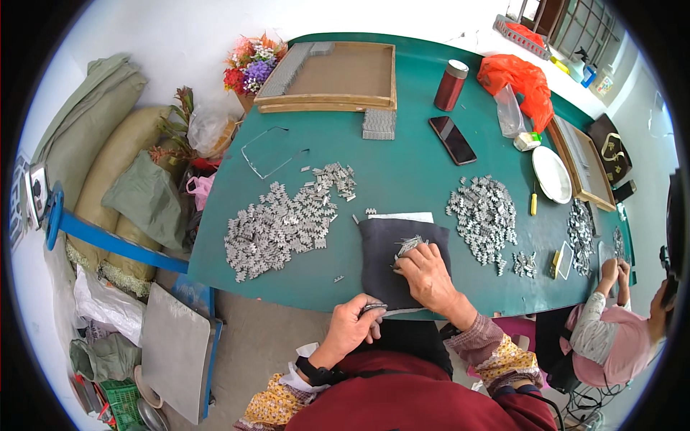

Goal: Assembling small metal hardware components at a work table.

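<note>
A dark cloth pad [381,269] lies at the table's near edge, in front of me. Over it is my right hand [430,276], its fingers drawn together in a pinch beside a small heap of thin metal pins [410,245]. What sits between those fingertips is too small to make out. My left hand [351,329] is closed at the pad's near left corner, around a small dark tool [373,307] with a shiny edge; its kind is mostly hidden by the fingers. Left of the pad spreads a large pile of small grey metal pieces [277,230]; a second metal pile [483,219] lies to the right.
On the green table [345,158] are eyeglasses [269,154], a wooden tray [327,72], a red flask [451,85], a phone [453,140], a yellow-handled screwdriver [534,200] and a white dish [551,175]. A co-worker [611,330] sits at the right. Sacks [115,151] stand at the left.
</note>
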Action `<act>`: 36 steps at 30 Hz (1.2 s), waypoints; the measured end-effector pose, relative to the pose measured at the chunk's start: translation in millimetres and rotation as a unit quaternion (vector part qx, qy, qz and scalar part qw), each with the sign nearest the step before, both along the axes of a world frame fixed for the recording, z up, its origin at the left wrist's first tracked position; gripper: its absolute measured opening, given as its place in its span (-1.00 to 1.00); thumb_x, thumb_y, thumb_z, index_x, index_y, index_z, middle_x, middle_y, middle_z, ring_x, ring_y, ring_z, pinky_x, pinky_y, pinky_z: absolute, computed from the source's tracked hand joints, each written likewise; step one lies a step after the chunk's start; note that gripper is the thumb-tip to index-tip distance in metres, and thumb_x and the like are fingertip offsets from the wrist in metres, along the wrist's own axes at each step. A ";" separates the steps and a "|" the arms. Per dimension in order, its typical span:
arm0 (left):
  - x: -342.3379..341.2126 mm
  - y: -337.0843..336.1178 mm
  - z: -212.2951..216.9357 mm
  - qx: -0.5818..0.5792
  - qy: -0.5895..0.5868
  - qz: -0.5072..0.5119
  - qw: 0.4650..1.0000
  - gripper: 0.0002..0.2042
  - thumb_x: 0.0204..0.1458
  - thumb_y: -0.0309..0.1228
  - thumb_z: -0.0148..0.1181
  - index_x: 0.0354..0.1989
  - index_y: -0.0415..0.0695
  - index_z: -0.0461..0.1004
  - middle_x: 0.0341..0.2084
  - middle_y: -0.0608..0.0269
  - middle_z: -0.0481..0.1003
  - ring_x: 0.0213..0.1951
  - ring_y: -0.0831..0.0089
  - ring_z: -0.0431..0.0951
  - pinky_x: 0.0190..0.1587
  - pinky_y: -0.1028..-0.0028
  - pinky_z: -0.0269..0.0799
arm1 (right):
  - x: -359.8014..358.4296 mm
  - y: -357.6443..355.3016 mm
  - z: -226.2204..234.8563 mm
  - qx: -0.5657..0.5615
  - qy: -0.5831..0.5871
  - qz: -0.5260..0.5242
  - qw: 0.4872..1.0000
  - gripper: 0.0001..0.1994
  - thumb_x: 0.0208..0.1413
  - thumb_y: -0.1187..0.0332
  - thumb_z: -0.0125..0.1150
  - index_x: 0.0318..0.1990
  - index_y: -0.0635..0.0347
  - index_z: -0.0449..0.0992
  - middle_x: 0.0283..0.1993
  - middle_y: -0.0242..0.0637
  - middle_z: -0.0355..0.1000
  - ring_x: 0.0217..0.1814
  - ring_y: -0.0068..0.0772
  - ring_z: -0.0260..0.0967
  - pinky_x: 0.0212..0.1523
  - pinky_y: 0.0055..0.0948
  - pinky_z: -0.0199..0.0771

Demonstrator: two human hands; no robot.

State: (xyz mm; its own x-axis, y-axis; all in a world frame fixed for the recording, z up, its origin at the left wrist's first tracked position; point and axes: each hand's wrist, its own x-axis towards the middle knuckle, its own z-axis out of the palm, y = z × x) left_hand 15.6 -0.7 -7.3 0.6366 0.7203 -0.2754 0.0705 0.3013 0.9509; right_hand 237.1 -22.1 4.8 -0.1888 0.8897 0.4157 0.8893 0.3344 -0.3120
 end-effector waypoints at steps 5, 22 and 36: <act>-0.1 -1.3 -1.8 0.040 0.011 -0.014 0.999 -0.95 0.21 -0.55 0.15 -0.25 -0.28 0.50 -0.53 0.24 0.53 -0.59 0.55 0.58 -0.66 0.60 0.45 | -14.8 -9.2 5.6 -0.020 0.073 -0.037 0.996 -0.86 0.00 0.52 0.23 -0.26 0.25 0.45 -0.29 -0.16 0.35 -0.17 -0.07 0.29 -0.12 -0.15 0.26; 3.7 -6.5 1.6 0.129 0.044 -0.014 0.991 -0.96 0.16 -0.60 0.16 -0.26 -0.30 0.52 -0.58 0.24 0.56 -0.63 0.60 0.54 -0.66 0.60 0.38 | -39.1 -27.4 21.6 -0.038 0.100 0.029 0.994 -0.77 -0.12 0.58 0.25 -0.25 0.23 0.42 -0.29 -0.22 0.34 -0.20 -0.10 0.27 -0.13 -0.19 0.25; 4.7 -5.3 3.8 0.161 0.024 -0.010 0.987 -0.97 0.15 -0.61 0.16 -0.31 -0.29 0.51 -0.57 0.24 0.57 -0.64 0.60 0.54 -0.67 0.59 0.38 | -39.9 -25.2 21.7 -0.034 0.061 0.037 0.997 -0.77 -0.16 0.58 0.25 -0.27 0.23 0.43 -0.30 -0.26 0.35 -0.22 -0.14 0.27 -0.14 -0.21 0.24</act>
State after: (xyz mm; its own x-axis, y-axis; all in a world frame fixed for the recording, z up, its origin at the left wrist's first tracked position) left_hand 20.3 -6.1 -3.5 0.6427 0.7634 -0.0642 0.1207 -0.0182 0.9925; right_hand 197.2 -47.3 26.4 -0.2069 0.9024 0.3780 0.8164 0.3721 -0.4416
